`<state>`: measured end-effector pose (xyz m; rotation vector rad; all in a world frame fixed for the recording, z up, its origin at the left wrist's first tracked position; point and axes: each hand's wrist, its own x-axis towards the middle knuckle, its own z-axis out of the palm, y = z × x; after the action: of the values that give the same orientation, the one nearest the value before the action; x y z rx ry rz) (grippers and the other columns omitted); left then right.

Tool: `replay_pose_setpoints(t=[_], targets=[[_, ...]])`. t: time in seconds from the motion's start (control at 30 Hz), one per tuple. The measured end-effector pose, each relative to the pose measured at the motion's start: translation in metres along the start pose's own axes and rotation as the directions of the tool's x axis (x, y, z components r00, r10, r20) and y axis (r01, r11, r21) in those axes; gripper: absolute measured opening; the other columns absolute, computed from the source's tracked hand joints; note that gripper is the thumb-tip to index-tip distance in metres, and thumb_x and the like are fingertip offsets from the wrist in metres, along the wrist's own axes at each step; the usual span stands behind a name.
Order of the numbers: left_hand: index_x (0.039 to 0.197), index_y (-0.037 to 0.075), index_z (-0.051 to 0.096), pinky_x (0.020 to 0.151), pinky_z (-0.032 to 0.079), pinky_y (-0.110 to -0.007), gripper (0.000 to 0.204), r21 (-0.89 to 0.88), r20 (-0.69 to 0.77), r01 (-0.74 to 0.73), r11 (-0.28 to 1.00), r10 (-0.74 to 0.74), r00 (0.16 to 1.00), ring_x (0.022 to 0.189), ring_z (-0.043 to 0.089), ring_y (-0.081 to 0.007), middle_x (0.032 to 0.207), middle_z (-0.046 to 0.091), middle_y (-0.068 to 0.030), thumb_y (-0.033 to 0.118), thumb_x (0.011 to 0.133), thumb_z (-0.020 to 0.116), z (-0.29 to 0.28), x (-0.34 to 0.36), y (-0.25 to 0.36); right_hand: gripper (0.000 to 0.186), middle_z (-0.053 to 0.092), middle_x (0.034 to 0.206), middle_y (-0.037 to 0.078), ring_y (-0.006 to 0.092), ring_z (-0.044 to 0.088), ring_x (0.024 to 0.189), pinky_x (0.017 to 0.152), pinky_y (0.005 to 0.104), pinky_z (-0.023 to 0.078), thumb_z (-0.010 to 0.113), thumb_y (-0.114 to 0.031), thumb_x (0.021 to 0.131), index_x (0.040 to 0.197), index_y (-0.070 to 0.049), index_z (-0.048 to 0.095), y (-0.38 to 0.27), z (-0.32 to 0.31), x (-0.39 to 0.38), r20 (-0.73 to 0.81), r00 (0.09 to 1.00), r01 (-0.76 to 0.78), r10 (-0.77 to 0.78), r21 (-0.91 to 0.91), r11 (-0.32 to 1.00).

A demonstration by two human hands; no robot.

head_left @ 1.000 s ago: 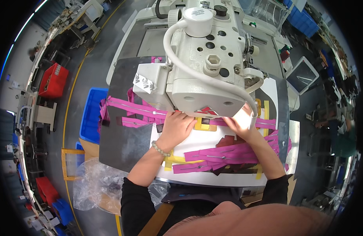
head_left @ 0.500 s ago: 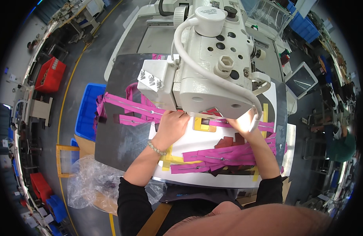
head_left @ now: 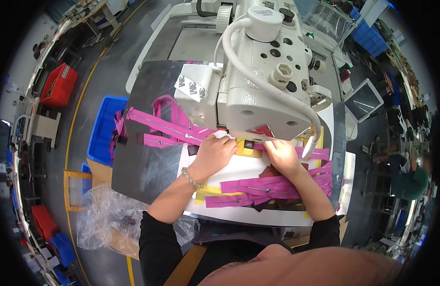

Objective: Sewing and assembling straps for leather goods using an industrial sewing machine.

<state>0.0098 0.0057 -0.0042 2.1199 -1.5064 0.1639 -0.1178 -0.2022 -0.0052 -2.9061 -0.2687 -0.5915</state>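
Note:
Under the white sewing machine head (head_left: 248, 105), my left hand (head_left: 215, 155) has curled fingertips at the left end of the yellow guide piece (head_left: 243, 150), beside a pink zipper strip (head_left: 172, 131); what it grips is hidden. My right hand (head_left: 282, 157), fingers bent together, holds a pink zipper tape (head_left: 259, 147) right of the guide. More pink zipper strips (head_left: 255, 187) lie across the white board (head_left: 217, 174), with brown-red pieces (head_left: 266, 173) and yellow tape (head_left: 209, 191) near them.
A dark metal plate (head_left: 139, 176) underlies the board. Blue bin (head_left: 100, 131) and crumpled clear plastic (head_left: 98, 221) are at the left. A screen (head_left: 364, 99) stands at the right. A red bin (head_left: 55, 88) is across the floor, and a person in green (head_left: 410, 178) is at the far right.
The view has shifted a little. My left hand has moved slightly rightward toward the guide; my right hand has moved leftward along the tape, its fingertips now nearer the middle.

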Motion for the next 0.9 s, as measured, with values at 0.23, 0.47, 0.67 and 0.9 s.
replay_pose_setpoints(t=[0.23, 0.47, 0.67, 0.9], targets=[[0.076, 0.008, 0.06, 0.065, 0.047, -0.034, 0.012, -0.052, -0.036, 0.002, 0.999, -0.004, 0.999, 0.062, 0.059, -0.0238, 0.071, 0.062, -0.0049, 0.017, 0.083, 0.065, -0.001, 0.001, 0.0, 0.025, 0.06, 0.083, 0.013, 0.0327, 0.06, 0.075, 0.067, 0.0395, 0.049, 0.059, 0.002, 0.072, 0.097, -0.004, 0.059, -0.001, 0.006, 0.004, 0.026, 0.996, -0.09, 0.086, 0.29, 0.953], [0.078, 0.007, 0.062, 0.067, 0.046, -0.035, 0.011, -0.067, -0.038, 0.001, 0.998, -0.004, 0.999, 0.063, 0.059, -0.0233, 0.071, 0.063, -0.005, 0.016, 0.084, 0.064, -0.003, 0.001, 0.0, 0.021, 0.063, 0.079, 0.013, 0.032, 0.061, 0.069, 0.063, 0.0392, 0.049, 0.059, 0.002, 0.078, 0.097, -0.004, 0.063, 0.002, 0.003, 0.002, -0.011, 0.996, -0.076, 0.091, 0.455, 0.887], [0.08, 0.007, 0.063, 0.07, 0.043, -0.035, 0.009, -0.085, -0.034, 0.031, 0.996, -0.034, 0.999, 0.066, 0.06, -0.0226, 0.073, 0.064, -0.0045, 0.016, 0.084, 0.064, 0.0, 0.001, -0.002, 0.023, 0.064, 0.078, 0.013, 0.0295, 0.061, 0.069, 0.062, 0.0366, 0.049, 0.059, 0.001, 0.079, 0.1, -0.006, 0.067, 0.008, 0.004, -0.002, 0.02, 0.987, -0.143, 0.157, 0.541, 0.829], [0.081, 0.008, 0.064, 0.07, 0.044, -0.035, 0.008, -0.094, -0.029, 0.042, 0.995, -0.045, 0.999, 0.066, 0.06, -0.0223, 0.074, 0.065, -0.0043, 0.015, 0.083, 0.064, -0.002, 0.001, 0.001, 0.027, 0.066, 0.079, 0.008, 0.0209, 0.065, 0.073, 0.066, 0.0307, 0.051, 0.064, -0.002, 0.074, 0.099, -0.01, 0.07, 0.0, -0.005, 0.006, 0.064, 0.982, -0.181, 0.176, 0.564, 0.805]])
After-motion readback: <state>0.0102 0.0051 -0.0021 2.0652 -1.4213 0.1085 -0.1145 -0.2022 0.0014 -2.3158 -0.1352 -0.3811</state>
